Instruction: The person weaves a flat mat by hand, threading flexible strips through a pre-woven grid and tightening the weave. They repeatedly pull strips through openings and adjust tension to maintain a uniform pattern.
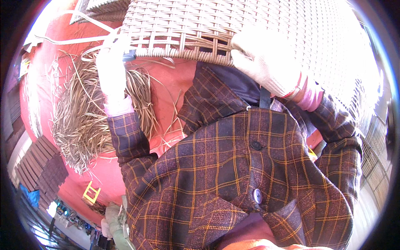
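A light woven wicker panel (pixel 175 25) lies across the top of the view, its near edge bound with a wrapped rim and a few openings left in the weave by that rim. My left hand (pixel 111 68), in a white glove, is closed at the panel's left corner on a pale weaving strip (pixel 75 40) that trails off to the left. Glare washes out its fingers. Beside it a small blue-grey piece (pixel 129 55) pokes out against the rim. In a white glove too, my right hand (pixel 264 62) grips the panel's near edge, right of the openings.
Below my left hand, a thick bundle of loose tan strips (pixel 79 121) lies on a red cloth (pixel 166 91). A small yellow frame-shaped object (pixel 91 192) and brown slatted pieces (pixel 39 166) are at lower left. More woven work (pixel 371 146) stands at the right.
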The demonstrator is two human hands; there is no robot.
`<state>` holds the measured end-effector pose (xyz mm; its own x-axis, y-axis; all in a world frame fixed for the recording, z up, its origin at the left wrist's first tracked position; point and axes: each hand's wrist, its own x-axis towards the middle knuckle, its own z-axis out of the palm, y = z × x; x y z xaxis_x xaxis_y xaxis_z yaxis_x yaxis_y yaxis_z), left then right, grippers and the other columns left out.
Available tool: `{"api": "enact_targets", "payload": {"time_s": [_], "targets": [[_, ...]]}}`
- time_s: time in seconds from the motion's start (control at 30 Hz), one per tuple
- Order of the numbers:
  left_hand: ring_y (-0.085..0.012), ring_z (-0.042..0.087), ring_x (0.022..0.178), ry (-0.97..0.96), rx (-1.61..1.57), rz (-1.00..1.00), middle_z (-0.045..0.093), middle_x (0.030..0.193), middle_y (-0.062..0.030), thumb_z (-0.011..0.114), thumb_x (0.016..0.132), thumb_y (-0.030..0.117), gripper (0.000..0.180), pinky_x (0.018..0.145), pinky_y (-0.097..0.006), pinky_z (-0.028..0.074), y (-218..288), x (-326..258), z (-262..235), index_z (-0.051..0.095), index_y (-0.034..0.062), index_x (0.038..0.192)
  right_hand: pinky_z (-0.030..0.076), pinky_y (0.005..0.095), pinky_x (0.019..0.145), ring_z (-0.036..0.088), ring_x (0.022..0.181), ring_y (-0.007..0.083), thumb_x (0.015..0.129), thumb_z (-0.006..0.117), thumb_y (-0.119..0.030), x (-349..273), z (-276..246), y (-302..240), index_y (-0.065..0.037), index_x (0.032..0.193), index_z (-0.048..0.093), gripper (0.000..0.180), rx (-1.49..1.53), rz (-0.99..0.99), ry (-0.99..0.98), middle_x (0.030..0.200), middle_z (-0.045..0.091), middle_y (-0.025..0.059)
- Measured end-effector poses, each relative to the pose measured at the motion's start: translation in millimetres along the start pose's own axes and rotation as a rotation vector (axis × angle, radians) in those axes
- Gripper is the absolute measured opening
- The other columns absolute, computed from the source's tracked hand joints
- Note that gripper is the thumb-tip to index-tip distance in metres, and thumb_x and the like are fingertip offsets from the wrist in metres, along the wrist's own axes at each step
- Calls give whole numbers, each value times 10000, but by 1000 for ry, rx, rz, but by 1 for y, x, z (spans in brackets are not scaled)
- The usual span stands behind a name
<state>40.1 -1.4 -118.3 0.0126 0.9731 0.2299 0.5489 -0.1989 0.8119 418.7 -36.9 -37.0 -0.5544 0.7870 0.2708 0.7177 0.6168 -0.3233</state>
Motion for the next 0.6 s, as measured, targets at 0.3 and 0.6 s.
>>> {"api": "enact_targets", "payload": {"time_s": [0.3,0.6], "targets": [[-172,690,1111,-2,92,55,715,1260,-129,595,1050,235,372,963,-331,544,9,3,0,702,6,1323,549,409,750,684,812,323,913,710,-162,6,5,2,-63,1022,720,147,-12,-4,45,869,680,134],[-222,686,1158,-63,47,2,684,1330,-148,536,1077,219,380,1015,-358,534,1,-2,-1,674,30,1376,558,433,796,688,861,343,968,683,-245,16,16,15,-65,1111,706,231,-20,-157,77,926,696,133]]}}
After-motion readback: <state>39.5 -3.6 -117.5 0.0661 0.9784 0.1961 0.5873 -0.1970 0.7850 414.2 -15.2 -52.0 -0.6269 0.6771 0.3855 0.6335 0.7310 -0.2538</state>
